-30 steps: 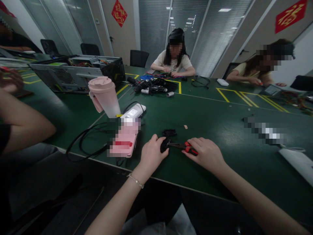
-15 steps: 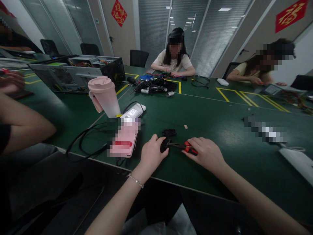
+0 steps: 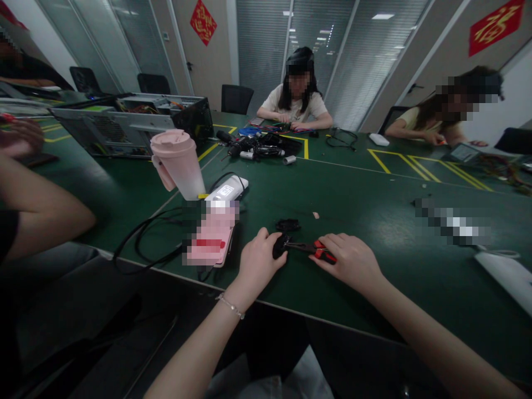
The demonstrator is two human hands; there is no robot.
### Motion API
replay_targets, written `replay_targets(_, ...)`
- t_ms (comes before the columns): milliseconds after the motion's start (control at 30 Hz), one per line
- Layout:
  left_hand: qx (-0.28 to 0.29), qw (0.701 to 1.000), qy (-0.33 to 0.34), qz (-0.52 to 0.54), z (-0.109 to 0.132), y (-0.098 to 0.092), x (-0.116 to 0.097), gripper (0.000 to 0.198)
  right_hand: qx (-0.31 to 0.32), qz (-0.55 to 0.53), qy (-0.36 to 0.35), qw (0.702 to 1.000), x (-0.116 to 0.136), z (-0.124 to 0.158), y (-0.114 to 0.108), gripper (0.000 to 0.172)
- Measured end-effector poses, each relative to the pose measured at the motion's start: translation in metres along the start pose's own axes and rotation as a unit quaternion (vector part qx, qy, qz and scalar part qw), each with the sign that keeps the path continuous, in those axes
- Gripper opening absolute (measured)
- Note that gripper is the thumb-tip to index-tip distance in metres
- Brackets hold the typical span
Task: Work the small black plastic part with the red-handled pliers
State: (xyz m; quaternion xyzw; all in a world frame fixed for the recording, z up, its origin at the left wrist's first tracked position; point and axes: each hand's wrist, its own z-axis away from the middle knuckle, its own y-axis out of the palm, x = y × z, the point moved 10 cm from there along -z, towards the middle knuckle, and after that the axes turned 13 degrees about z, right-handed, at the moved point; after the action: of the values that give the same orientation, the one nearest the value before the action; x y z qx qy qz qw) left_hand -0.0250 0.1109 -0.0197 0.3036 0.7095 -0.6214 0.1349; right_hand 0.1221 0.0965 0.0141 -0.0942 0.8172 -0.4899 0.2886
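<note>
My left hand (image 3: 261,261) grips a small black plastic part (image 3: 281,245) between thumb and fingers, low over the green table (image 3: 353,194). Its exact kind is hard to make out, since the fingers cover much of it. My right hand (image 3: 349,258) is wrapped around the red and black handles of a pair of pliers (image 3: 318,249). The jaws of the pliers point left and reach the black part. Just beyond my left hand lies a second dark piece, a flat black shell (image 3: 287,224). A small pale scrap (image 3: 316,215) rests to the right of it.
Left of my hands lie a pink phone-like item (image 3: 210,235), a white power strip (image 3: 228,189) and a black cable (image 3: 139,235). Behind them stand a pink tumbler (image 3: 178,160) and an opened computer case (image 3: 124,130). Several people sit around the table. A co-worker's elbow (image 3: 78,219) rests at left.
</note>
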Motion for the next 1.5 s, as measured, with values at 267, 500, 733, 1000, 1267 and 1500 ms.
replay_targets(267,0.000,1.000,0.000,0.001,-0.0004,-0.0010,-0.0012,0.040,0.011,-0.008,0.006,1.000,-0.0006,0.0011,0.0050,0.042)
replay_targets(500,-0.008,1.000,0.001,-0.002,0.0001,-0.0004,-0.0014,0.040,0.003,-0.008,0.003,1.000,-0.0009,0.0008,0.0032,0.041)
replay_targets(733,-0.002,1.000,-0.011,0.002,0.0000,-0.0011,-0.0007,0.040,-0.002,-0.005,-0.001,1.000,-0.0003,-0.0002,0.0011,0.040)
replay_targets(1000,0.004,1.000,-0.020,0.001,-0.0004,0.0000,0.0006,0.040,-0.004,-0.006,0.002,1.000,0.0003,-0.0004,-0.0007,0.039)
replay_targets(1267,0.007,1.000,-0.019,-0.002,-0.0001,-0.0001,0.0001,0.040,-0.003,-0.009,0.005,1.000,-0.0003,0.0005,0.0018,0.041)
replay_targets(1500,0.000,1.000,-0.008,-0.003,-0.0003,-0.0002,0.0000,0.040,0.000,-0.012,0.005,1.000,-0.0003,0.0002,0.0012,0.040)
